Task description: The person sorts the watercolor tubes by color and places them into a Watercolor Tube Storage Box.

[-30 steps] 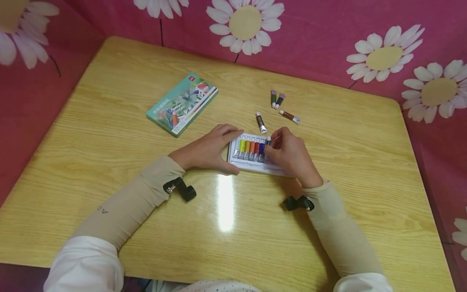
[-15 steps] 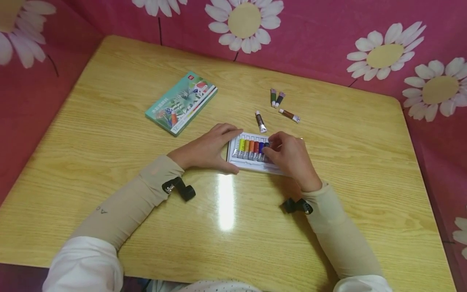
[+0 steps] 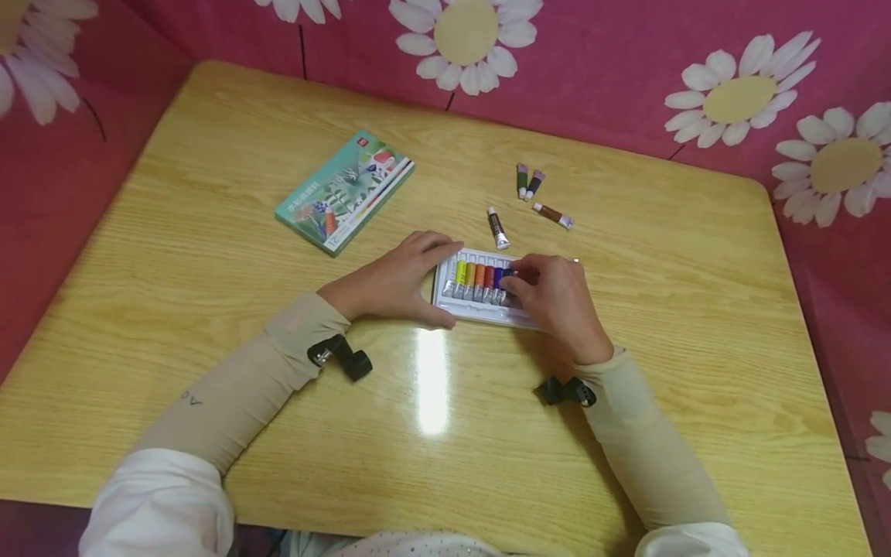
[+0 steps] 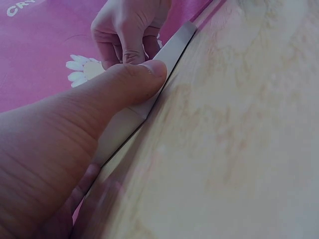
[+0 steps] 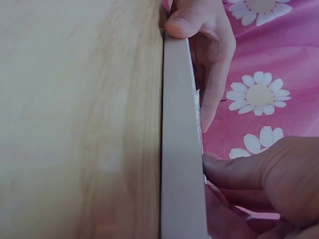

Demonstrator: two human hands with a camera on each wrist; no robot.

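A white plastic tray (image 3: 480, 313) holds a row of small paint tubes (image 3: 479, 282), running from white and yellow through orange and red to blue. My left hand (image 3: 390, 282) grips the tray's left end, thumb on the near edge and fingers at the far one. In the left wrist view the left thumb (image 4: 142, 77) lies against the tray's side wall (image 4: 177, 47). With thumb and fingers my right hand (image 3: 565, 298) pinches a dark paint tube (image 3: 507, 273) in the row, right beside the blue one. The right hand hides the tray's right end.
Beyond the tray lie a dark brown tube (image 3: 497, 228), a reddish-brown tube (image 3: 553, 215), a green tube (image 3: 522, 181) and a dark tube (image 3: 534, 186). A teal paint box (image 3: 346, 192) lies at the back left of the wooden table (image 3: 244, 155).
My right hand has lowered the dark tube into the row beside the blue one and shifted slightly left. The left hand stays on the tray's end.
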